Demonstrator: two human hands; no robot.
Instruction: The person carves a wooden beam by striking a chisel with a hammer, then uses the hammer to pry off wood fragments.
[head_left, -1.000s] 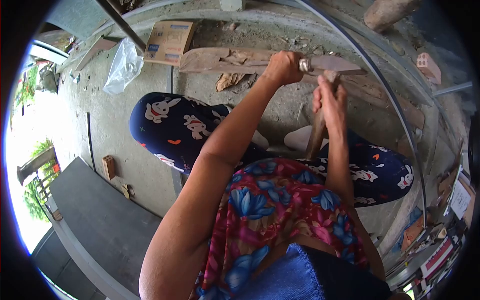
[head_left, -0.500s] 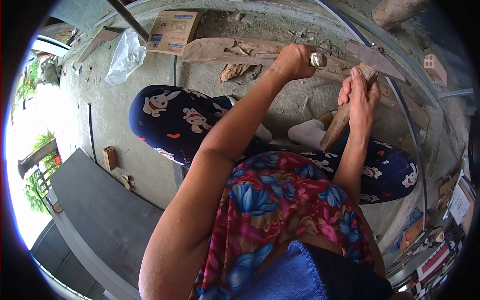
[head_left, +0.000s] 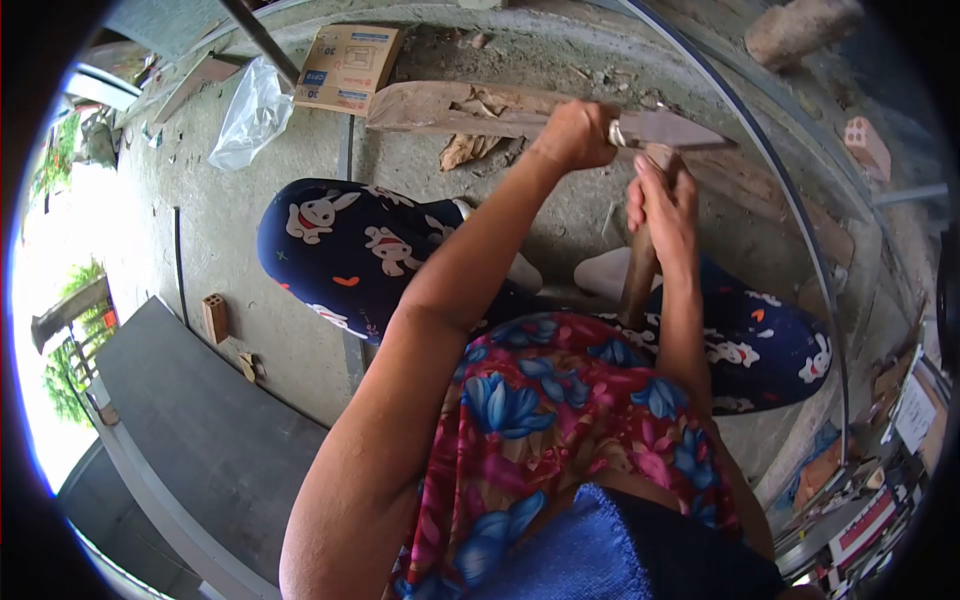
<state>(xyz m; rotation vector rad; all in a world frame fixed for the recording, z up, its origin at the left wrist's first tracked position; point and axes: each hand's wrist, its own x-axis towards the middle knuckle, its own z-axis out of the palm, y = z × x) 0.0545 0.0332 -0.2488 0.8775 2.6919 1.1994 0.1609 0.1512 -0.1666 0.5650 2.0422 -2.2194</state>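
Note:
My left hand [head_left: 577, 137] is closed in a fist around a tool handle whose shiny metal-ringed end [head_left: 615, 132] sticks out on the right. The rest of that tool is hidden by the hand. It is over a long piece of rough brown wood [head_left: 415, 105] lying on the floor. My right hand [head_left: 665, 200] grips the wooden handle of a hammer [head_left: 678, 130], thumb along the shaft. Its grey metal head tapers to a point on the right. The head's left end meets the metal-ringed end, or lies very close to it.
A cardboard box [head_left: 345, 70], a clear plastic bag [head_left: 252, 112] and a dry leaf [head_left: 468, 148] lie around the wood. Bricks [head_left: 215, 318] stand at left and right. A thin dark strip [head_left: 800, 200] curves along the right. A grey panel [head_left: 200, 390] is at lower left.
My right hand has swung the hammer left, bringing its head from well apart to the metal-ringed end in my left hand. My left hand has shifted slightly left and down.

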